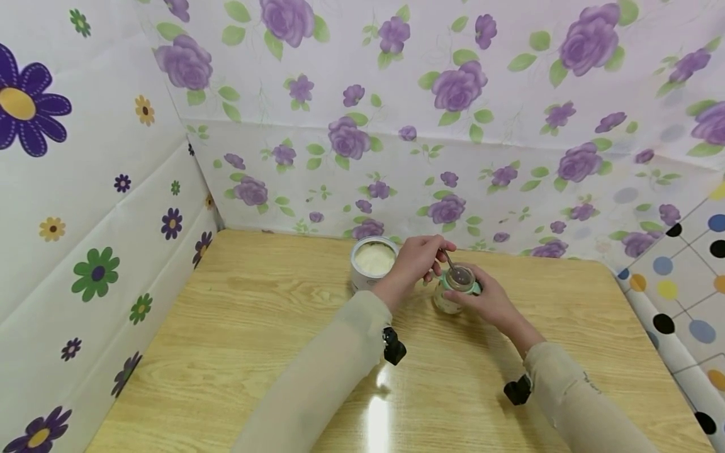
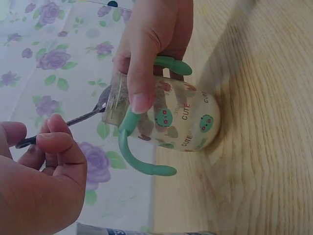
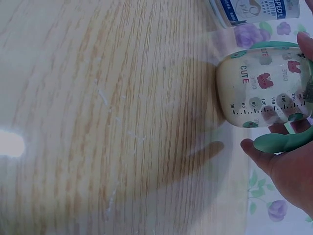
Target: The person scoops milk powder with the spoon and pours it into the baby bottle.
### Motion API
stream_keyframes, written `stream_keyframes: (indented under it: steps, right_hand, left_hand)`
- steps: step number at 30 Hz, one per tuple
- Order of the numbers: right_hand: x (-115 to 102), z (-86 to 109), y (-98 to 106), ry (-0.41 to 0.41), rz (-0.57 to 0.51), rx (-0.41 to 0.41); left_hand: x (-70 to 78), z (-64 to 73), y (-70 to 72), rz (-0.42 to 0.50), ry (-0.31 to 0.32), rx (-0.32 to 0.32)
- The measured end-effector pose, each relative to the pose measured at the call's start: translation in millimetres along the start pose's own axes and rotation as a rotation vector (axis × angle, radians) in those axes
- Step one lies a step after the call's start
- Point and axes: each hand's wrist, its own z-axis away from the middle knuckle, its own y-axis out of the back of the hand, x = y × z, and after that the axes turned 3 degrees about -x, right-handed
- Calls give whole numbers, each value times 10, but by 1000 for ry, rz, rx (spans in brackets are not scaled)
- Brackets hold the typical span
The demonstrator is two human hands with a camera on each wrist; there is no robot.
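My left hand [image 1: 416, 261] pinches the thin handle of a metal spoon [image 2: 87, 116] between thumb and fingers. The spoon's bowl is at the open mouth of a clear baby bottle [image 1: 449, 299], tilted down toward it. My right hand [image 1: 488, 299] grips the bottle near its neck, with the thumb beside a green side handle [image 2: 146, 164]. The bottle stands upright on the table; it bears "CUTE" prints and a measuring scale. How much is inside, I cannot tell. Just left of the left hand stands an open can [image 1: 362, 280] of pale powder [image 1: 375, 258].
The wooden table [image 1: 255, 327] runs back to a flower-printed sheet [image 1: 317, 182]. Another flowered sheet [image 1: 96, 207] borders the left side, and a dotted one [image 1: 680, 302] the right. Black wrist cameras are strapped to both sleeves.
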Motion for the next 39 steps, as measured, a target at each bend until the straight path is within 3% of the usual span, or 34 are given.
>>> stream_keyframes:
  steps: [6, 12, 20, 30, 39]
  right_hand:
    - [-15, 5, 11, 4, 0, -3]
    - [13, -1, 9, 0, 7, -2]
    - [48, 0, -7, -10, 6, -7]
    - [2, 6, -9, 10, -20, -9]
    - [6, -2, 19, -3, -9, -18]
  left_hand:
    - [25, 16, 9, 33, 15, -6]
    - [8, 27, 23, 42, -24, 11]
    - [-55, 33, -7, 56, -60, 102]
    - [-74, 13, -30, 136, 17, 135]
    - [52, 60, 1, 127, 34, 124]
